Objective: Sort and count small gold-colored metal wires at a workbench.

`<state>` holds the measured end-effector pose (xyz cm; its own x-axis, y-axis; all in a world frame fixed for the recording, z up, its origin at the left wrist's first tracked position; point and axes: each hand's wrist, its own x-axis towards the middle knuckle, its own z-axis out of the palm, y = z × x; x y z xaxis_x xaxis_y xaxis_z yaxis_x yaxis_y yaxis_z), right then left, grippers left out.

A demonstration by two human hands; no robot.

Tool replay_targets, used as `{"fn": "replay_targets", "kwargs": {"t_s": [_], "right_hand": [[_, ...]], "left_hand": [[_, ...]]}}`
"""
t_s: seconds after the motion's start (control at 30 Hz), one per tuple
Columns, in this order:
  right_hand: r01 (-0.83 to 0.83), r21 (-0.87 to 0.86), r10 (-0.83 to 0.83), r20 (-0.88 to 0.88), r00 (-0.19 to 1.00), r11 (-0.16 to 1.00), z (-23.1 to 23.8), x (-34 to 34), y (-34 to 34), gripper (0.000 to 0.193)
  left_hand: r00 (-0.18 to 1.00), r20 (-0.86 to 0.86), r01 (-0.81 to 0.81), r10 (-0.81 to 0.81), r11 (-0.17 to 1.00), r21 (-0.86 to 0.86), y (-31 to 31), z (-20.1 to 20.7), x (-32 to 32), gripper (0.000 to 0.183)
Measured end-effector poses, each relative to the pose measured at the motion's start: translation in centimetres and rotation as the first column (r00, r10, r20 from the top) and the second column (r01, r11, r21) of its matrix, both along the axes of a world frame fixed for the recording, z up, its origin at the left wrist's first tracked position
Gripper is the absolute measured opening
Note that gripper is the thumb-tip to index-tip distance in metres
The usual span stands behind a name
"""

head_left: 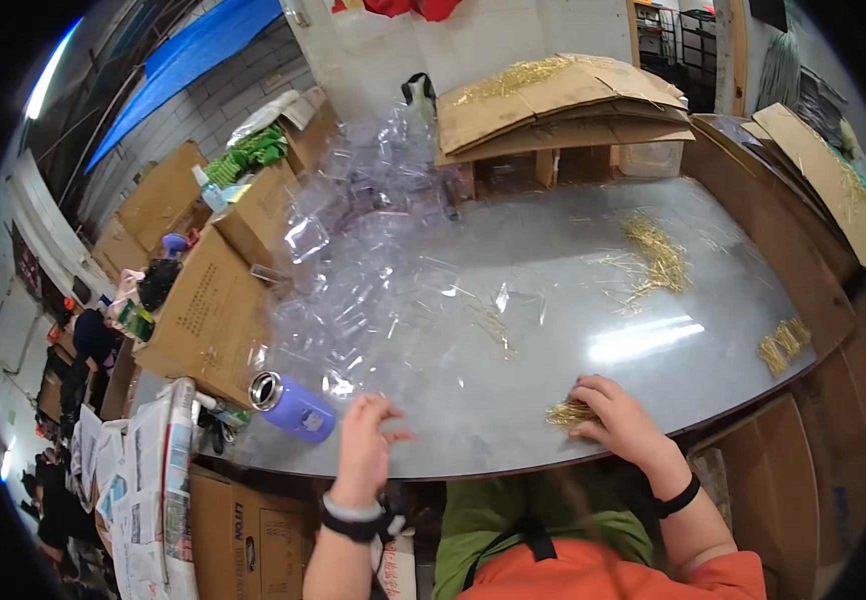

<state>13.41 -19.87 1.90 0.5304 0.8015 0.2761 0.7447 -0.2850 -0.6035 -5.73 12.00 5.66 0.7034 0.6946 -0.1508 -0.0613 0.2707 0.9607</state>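
Gold bundle; right end out of sight within the right hand

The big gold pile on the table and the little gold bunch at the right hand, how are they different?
The gold pile is bigger than the gold bunch. The pile is loose, with pieces spread around; the bunch is gathered together. No hand touches the pile, while the right hand holds the bunch. Both are gold-coloured, made of thin pieces.
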Motion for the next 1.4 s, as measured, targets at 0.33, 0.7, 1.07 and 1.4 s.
{"fn": "replay_targets", "kwargs": {"t_s": [0.33, 0.7, 1.07, 1.4], "right_hand": [[-0.104, 0.023, 0.099, 0.168, 0.981, 0.994, 0.6, -0.2, 0.5, 0.046], [-0.113, 0.058, 0.102, 0.166, 0.981, 0.992, -0.4, -4.0, 1.8, 0.034], [-0.273, 0.162, 0.262, 0.089, 0.961, 0.948, -1.3, -9.8, -0.4, 0.041], [-0.028, 0.328, -0.034, 0.182, 0.983, 0.944, -0.9, -4.1, 5.5, 0.037]], "left_hand": [[0.807, 0.064, 0.517, -0.587, 0.649, -0.558, -13.2, -7.2, -5.1, 0.011], [0.915, 0.192, 0.393, -0.355, 0.678, -0.621, -15.4, -8.5, -1.7, 0.009], [0.897, 0.158, 0.44, -0.413, 0.806, -0.395, -16.2, -6.4, -4.7, 0.009], [0.972, -0.226, 0.227, -0.061, 0.482, 0.846, -10.7, -4.1, 5.5, 0.021]]}}
